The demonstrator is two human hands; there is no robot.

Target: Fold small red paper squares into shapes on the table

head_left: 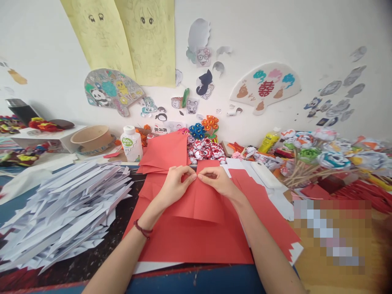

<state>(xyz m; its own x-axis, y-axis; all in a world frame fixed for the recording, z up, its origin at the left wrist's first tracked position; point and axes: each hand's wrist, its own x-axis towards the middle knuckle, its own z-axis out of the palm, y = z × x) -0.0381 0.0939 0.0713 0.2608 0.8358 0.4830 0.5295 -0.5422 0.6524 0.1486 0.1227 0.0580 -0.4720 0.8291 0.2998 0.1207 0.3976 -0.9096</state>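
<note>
Between my hands is a small sheet of red paper [197, 206] with a vertical crease down its middle, its lower edge curling toward me. My left hand [177, 183] pinches its far edge with thumb and forefinger. Right beside it, my right hand [218, 180] pinches the same edge, the fingertips of both hands almost meeting. Larger red sheets [196, 247] lie flat underneath. More red paper [165, 153] is stacked behind my left hand, and another red pile [265, 208] spreads to the right of my right hand.
A big heap of folded white paper strips [67, 208] covers the left side. At the back stand a white bottle [131, 145], red-and-white folded paper pieces [206, 151] and a yellow bottle [269, 141]. Paper flowers on sticks [306, 159] lie at right. A white wall rises behind.
</note>
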